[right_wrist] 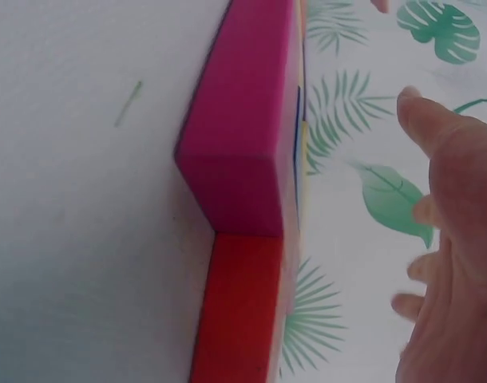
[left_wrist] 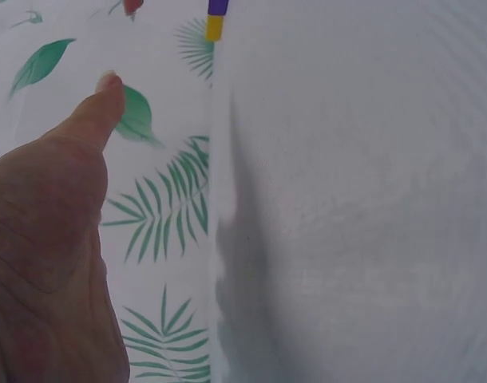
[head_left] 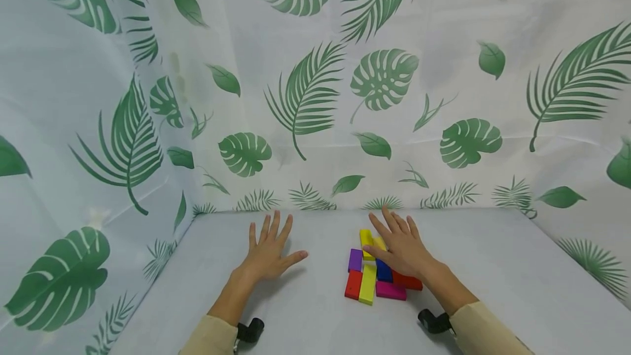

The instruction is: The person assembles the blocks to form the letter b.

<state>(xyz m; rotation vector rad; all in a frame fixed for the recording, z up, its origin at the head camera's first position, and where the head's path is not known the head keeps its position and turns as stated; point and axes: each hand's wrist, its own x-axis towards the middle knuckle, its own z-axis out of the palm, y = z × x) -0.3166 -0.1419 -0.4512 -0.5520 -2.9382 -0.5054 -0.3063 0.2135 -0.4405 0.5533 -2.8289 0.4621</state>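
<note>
My left hand (head_left: pixel 268 256) hovers over the left part of the table with its fingers spread and holds nothing. My right hand (head_left: pixel 405 246) is spread too, above the right side of a group of coloured blocks and hiding part of it. The group has a purple block (head_left: pixel 355 260), a red block (head_left: pixel 353 284) at the front left, a yellow block (head_left: pixel 367 284), a magenta block (head_left: pixel 391 290), a blue block (head_left: pixel 383 270) and another red block (head_left: pixel 411 282) under the wrist. More yellow blocks (head_left: pixel 366 239) lie at the back. In the right wrist view the magenta block (right_wrist: pixel 239 104) looms close.
The blocks lie on a white table (head_left: pixel 305 322). A white curtain (head_left: pixel 315 179) printed with green leaves rises behind the table and along its left and right sides. Black wrist cameras (head_left: pixel 251 330) are worn at both cuffs.
</note>
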